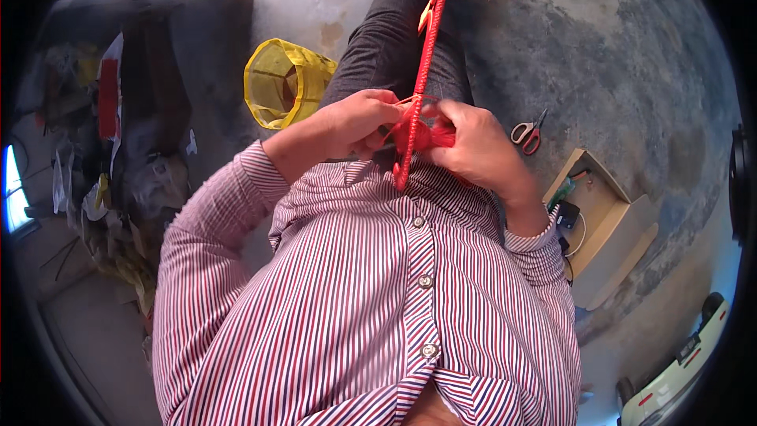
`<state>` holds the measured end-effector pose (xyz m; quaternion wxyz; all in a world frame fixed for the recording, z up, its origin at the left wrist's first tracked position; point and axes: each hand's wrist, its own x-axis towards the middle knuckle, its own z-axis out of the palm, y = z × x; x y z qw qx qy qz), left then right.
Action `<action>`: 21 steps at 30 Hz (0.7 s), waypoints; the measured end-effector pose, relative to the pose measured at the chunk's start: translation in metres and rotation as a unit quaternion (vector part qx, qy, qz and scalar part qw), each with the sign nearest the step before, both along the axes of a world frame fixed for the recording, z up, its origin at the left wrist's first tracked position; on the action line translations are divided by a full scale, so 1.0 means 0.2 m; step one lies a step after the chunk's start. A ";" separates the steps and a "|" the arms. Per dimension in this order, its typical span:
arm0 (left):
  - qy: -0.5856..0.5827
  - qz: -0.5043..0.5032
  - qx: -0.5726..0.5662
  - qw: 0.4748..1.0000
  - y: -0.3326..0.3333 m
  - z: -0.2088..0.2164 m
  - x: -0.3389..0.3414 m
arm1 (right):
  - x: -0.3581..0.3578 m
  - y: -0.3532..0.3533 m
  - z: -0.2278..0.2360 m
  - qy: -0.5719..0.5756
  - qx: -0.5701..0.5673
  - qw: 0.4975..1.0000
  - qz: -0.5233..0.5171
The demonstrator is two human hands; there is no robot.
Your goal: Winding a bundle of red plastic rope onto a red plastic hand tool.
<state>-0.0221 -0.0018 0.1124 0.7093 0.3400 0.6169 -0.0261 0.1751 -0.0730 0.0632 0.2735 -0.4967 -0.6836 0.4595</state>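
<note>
A long, narrow red piece (426,51) with a corded edge stands over my lap, seen nearly edge-on; its kind is unclear. Near its lower end hangs a bundle of red thread (443,136), like a tassel. On the left of the piece, my left hand (359,124) has its fingers bent together at a thin red cord that crosses the piece. My right hand (475,146), on the other side, is closed around the red thread bundle. The piece partly hides the fingertips of both hands.
A yellow mesh bin (311,71) stands on the floor left of my legs. Scissors (529,132) lie on the concrete to the right. Nearer me, an open cardboard box (603,197) holds a black device and a white cable. Dark furniture with clutter (158,71) fills the left.
</note>
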 end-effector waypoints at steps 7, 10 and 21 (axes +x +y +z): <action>0.000 -0.062 0.000 0.998 0.01 -0.02 0.01 | -0.13 -0.01 -0.04 0.073 -0.035 0.990 -0.118; -0.020 -0.074 0.171 0.982 -0.03 0.00 0.00 | -0.05 -0.02 -0.01 0.122 0.079 0.981 -0.124; -0.038 -0.220 0.731 0.645 -0.04 0.13 0.16 | -0.09 0.04 0.09 0.152 0.160 0.964 -0.146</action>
